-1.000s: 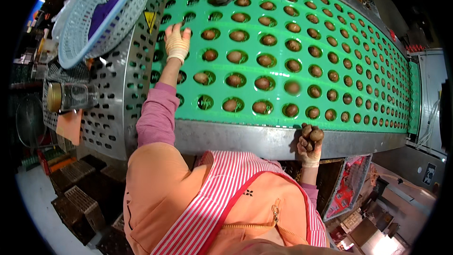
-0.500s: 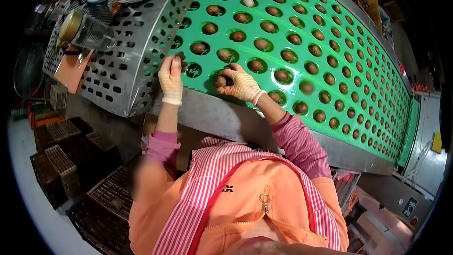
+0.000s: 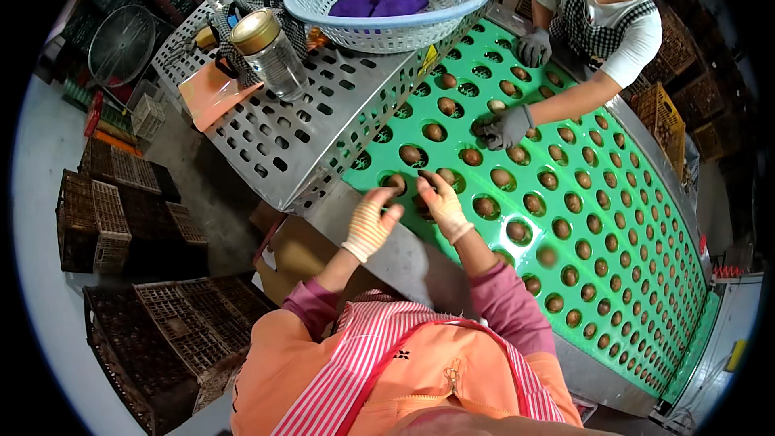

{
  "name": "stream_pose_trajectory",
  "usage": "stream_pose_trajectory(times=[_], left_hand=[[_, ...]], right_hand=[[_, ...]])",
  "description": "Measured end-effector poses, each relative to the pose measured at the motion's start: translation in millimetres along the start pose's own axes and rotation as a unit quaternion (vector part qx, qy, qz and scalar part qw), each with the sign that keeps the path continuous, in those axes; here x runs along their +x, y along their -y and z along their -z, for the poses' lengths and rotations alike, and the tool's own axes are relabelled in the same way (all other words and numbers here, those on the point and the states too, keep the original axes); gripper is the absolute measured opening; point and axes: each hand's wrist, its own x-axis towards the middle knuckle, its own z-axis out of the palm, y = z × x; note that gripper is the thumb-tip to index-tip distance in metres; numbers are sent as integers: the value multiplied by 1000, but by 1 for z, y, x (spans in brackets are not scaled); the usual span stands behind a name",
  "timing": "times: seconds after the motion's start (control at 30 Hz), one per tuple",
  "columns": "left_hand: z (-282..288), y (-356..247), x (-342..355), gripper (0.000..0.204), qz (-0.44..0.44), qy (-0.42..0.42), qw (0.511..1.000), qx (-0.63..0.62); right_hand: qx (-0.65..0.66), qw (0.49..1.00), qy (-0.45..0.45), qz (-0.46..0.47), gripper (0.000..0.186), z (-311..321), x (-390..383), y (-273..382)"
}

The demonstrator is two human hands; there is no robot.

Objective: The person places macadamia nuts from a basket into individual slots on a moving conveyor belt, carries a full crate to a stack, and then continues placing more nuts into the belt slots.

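My left hand (image 3: 371, 220), in a striped glove with bare fingertips, has its thumb and fingers apart. Its fingertips lie beside a brown egg (image 3: 394, 183) in a hole at the near left of the green perforated sheet (image 3: 484, 176). Close by on the right, my right hand (image 3: 444, 208), gloved the same way, curls over another brown egg (image 3: 421, 207); the thumb is mostly hidden. Rows of brown eggs sit in the round holes, while some holes at the left hold none. A paler egg (image 3: 496, 105) sits farther back.
Across the sheet, a co-worker's grey-gloved hand (image 3: 507, 127) reaches over the eggs; the other gloved hand (image 3: 534, 48) rests farther back. A perforated metal shelf (image 3: 323, 125) carries a blue basket (image 3: 387, 32) with purple cloth and a glass jar (image 3: 274, 60). Brown crates (image 3: 190, 323) stand at left.
The view has shifted, showing more of the shelf and co-worker. My left hand has come closer to my right and its fingers point toward the eggs. The co-worker's second hand is now in view.
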Motion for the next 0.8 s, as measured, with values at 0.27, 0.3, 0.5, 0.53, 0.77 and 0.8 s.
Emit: stream_pose_trajectory(times=[0.27,0.3,0.5,0.53,0.77,0.8], left_hand=[[-60,-27,22,46,-107,149,978,98],[-62,-31,28,46,-85,184,977,64],[-66,-34,62,47,-167,238,948,132],[-58,-37,78,43,-196,212,940,181],[-21,6,157,43,-75,255,617,741],[-27,8,158,47,-39,276,632,723]], right_hand=[[246,966,68,39,99,26,-80,2],[248,966,47,49,98,30,-84,-1],[193,976,-46,90,77,50,-143,-12],[162,976,-88,112,66,51,-162,-8],[173,934,-295,106,53,80,-268,-69],[201,920,-317,109,57,78,-282,-75]])
